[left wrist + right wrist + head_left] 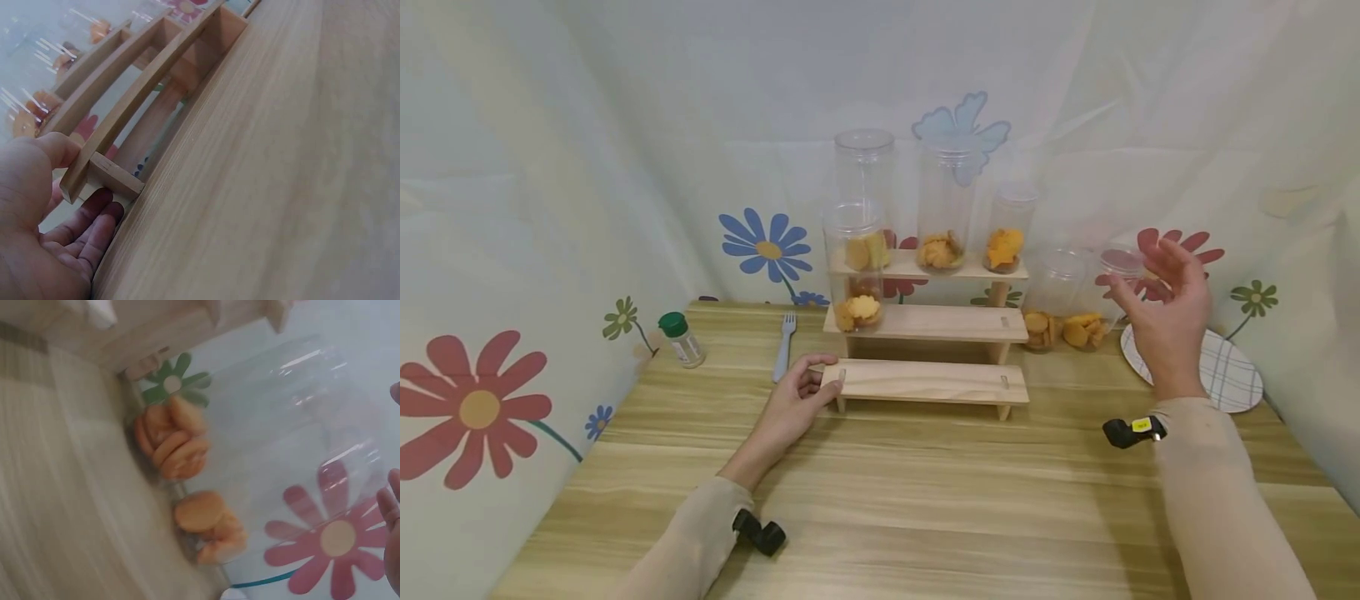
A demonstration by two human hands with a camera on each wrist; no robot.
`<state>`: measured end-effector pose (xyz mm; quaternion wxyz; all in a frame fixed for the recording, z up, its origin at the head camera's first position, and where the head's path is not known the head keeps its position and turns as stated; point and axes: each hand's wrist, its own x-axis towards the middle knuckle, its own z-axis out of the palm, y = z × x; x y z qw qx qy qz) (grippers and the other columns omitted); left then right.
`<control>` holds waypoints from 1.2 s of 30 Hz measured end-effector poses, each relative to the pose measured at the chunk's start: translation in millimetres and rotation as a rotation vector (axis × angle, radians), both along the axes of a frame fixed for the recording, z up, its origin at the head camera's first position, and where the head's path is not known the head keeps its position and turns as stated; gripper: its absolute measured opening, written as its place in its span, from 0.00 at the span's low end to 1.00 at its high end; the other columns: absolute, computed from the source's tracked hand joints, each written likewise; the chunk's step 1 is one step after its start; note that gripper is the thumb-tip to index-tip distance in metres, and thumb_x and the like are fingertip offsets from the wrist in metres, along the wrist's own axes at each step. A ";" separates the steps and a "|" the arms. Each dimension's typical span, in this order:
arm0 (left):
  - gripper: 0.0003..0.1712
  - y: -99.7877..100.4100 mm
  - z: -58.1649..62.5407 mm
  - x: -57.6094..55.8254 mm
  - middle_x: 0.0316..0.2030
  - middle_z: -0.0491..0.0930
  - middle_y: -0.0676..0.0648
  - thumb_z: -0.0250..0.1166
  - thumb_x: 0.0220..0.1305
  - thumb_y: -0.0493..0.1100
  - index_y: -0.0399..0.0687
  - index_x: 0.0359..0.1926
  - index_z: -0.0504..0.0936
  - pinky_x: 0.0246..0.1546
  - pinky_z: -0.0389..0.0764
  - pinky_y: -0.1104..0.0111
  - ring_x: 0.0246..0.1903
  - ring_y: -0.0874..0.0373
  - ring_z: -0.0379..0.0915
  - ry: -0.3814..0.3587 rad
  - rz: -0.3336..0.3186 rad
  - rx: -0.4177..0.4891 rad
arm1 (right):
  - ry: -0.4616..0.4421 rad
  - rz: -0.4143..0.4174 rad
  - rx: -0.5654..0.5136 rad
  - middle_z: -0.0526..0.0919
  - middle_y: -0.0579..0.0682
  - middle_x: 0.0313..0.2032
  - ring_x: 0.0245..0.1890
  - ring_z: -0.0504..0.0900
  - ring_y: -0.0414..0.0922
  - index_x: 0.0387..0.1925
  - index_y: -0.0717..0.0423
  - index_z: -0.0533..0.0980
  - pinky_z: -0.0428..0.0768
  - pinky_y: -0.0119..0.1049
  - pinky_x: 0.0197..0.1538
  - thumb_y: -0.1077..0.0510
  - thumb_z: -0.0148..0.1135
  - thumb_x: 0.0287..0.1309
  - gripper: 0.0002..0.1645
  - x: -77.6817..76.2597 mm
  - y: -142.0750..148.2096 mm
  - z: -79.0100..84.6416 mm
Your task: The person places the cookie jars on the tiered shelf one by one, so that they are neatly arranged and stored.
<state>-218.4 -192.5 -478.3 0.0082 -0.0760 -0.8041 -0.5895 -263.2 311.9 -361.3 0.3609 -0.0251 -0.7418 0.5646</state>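
Note:
My left hand holds the left end of the lowest step of a three-tier wooden shelf. In the left wrist view its thumb lies at the step's edge, with fingers curled below by the short leg. My right hand is raised at the right, fingers spread and nothing between them. It is nearest to a clear jar of orange-brown biscuits, which stands beside another biscuit jar on the table. In the right wrist view, only fingertips show at the edge, apart from both jars.
Three clear jars with biscuits stand on the top tier, and another jar on the middle tier's left end. A fork and a green-capped shaker lie left. A checked plate rests behind the right wrist.

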 end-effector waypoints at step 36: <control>0.23 0.5 4.2 3.9 0.46 0.87 0.42 0.71 0.80 0.47 0.57 0.71 0.80 0.44 0.77 0.65 0.43 0.50 0.80 -0.015 0.009 0.005 | -0.322 0.001 0.023 0.72 0.56 0.79 0.78 0.71 0.54 0.88 0.45 0.56 0.69 0.46 0.80 0.45 0.79 0.70 0.56 -43.5 11.2 -89.5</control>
